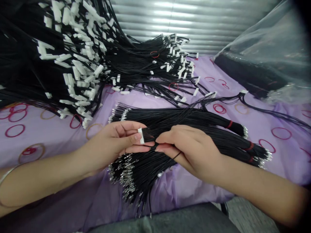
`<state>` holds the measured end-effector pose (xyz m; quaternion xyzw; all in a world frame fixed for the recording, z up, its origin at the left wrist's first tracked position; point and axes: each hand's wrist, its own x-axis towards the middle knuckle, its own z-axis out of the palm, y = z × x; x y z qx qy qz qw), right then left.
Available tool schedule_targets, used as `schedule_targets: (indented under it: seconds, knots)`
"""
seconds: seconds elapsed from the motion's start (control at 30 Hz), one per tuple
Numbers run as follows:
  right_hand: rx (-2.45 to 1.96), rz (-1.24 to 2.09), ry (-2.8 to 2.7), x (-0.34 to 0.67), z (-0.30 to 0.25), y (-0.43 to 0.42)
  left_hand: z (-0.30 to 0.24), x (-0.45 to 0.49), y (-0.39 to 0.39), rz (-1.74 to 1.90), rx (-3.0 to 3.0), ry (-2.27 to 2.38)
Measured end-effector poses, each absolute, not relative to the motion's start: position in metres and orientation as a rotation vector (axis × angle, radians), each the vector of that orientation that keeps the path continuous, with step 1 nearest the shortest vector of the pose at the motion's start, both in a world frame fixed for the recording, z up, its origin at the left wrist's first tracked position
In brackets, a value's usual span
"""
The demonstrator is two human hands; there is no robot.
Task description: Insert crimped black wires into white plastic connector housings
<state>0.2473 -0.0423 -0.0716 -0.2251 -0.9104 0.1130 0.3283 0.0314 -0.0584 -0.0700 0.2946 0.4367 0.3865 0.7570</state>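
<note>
The person's left hand [116, 139] has its grip closed on a small white plastic connector [141, 135], pinched between thumb and fingertips just above the lap edge of the surface. The right hand [189, 149] meets it from the other side. Its grip is closed too, thumb and forefinger pinching the thin black wires [149, 133] that run into the connector.

Both hands hover over long bundles of black wire [184, 118] lying on the purple cloth with red ring print [48, 136] that covers the surface. Red elastic bands [229, 124] bind the bundles near their right ends, and silver metal terminals [121, 176] bristle at the near-left ends.

Behind the hands, to the left, sprawls a big heap of black leads tipped with white connectors [73, 58]. A clear plastic bag [267, 48] with more black wire inside sits at the far right, against a ribbed grey metal wall [194, 19].
</note>
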Motion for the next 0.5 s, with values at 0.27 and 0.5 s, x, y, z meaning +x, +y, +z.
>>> schedule_targets:
  seconds: [0.27,0.5]
  knots:
    - [-0.531,0.645,-2.445,0.249,-0.060,-0.040,-0.067,0.033,-0.056,0.843,0.586,0.987]
    - [-0.319,0.565,-2.625,0.248,-0.064,-0.036,-0.068,0.034,-0.058,0.856,0.615,0.992]
